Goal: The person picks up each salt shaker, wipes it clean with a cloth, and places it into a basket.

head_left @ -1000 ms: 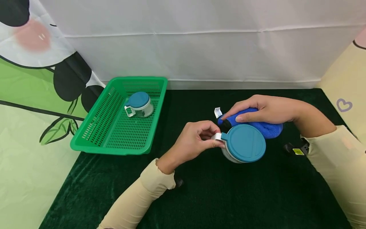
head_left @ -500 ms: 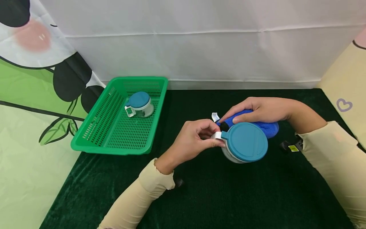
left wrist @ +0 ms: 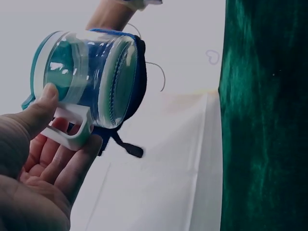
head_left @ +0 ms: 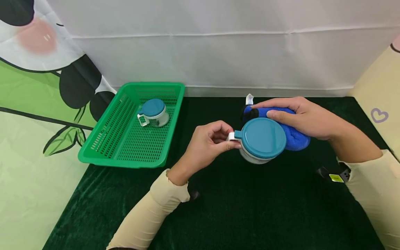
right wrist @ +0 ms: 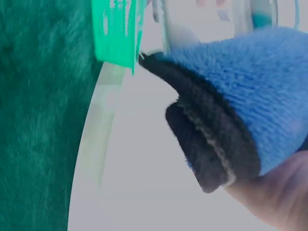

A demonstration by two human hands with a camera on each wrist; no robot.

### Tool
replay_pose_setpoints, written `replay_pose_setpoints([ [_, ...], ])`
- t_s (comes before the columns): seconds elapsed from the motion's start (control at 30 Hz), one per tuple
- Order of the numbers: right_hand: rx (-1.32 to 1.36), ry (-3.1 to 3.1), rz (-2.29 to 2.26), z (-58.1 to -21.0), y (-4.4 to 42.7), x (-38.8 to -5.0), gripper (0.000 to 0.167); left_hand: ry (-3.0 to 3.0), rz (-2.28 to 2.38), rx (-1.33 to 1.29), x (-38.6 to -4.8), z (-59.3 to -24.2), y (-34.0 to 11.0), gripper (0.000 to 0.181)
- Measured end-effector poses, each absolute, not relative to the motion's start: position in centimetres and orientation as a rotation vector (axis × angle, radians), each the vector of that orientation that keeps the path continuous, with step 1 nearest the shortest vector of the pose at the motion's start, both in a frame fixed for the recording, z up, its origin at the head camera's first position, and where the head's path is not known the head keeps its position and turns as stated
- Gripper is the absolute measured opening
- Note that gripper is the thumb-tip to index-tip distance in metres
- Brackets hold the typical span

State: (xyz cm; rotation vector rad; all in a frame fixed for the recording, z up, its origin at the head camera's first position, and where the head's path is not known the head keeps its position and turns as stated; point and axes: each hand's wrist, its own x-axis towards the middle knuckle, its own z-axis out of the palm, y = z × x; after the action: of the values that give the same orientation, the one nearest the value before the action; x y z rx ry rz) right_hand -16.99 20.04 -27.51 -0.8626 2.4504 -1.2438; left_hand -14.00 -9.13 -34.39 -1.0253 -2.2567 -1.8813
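Observation:
My left hand pinches the white handle of a clear jar with a teal-blue lid. In the left wrist view the jar's see-through wall shows blue cloth behind it. A folded blue cloth with black trim and a white tag lies against the jar's far side, gripped by my right hand. The cloth's fuzzy face fills much of the right wrist view. Most of my right fingers are hidden there.
A green plastic basket stands at the left on the dark green tablecloth. In it sits another, similar lidded jar with a white handle. Behind the table hangs a white sheet, with printed panels at both sides.
The jar in my left hand has shifted slightly up and left. My right hand and the cloth have moved up and rightward, turning so that the tag points upward. The basket has not moved.

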Motion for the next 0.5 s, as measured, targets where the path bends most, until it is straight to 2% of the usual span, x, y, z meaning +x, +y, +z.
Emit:
replay_pose_setpoints([
  [0.23,-0.630,2.790,-1.617,-28.6,18.5,-12.9,0.040,-2.173,-1.856,-0.944,-14.5,-33.9,-9.2,0.016],
  [0.4,-0.797,3.001,-2.014,-31.0,16.3,-11.2,0.037,-2.140,-1.837,-0.876,-14.5,-33.6,-9.2,0.018],
  [0.5,-0.864,3.005,-2.216,-32.4,15.5,-11.1,0.042,-2.122,-1.854,-0.826,-14.5,-33.3,-9.1,0.019],
])
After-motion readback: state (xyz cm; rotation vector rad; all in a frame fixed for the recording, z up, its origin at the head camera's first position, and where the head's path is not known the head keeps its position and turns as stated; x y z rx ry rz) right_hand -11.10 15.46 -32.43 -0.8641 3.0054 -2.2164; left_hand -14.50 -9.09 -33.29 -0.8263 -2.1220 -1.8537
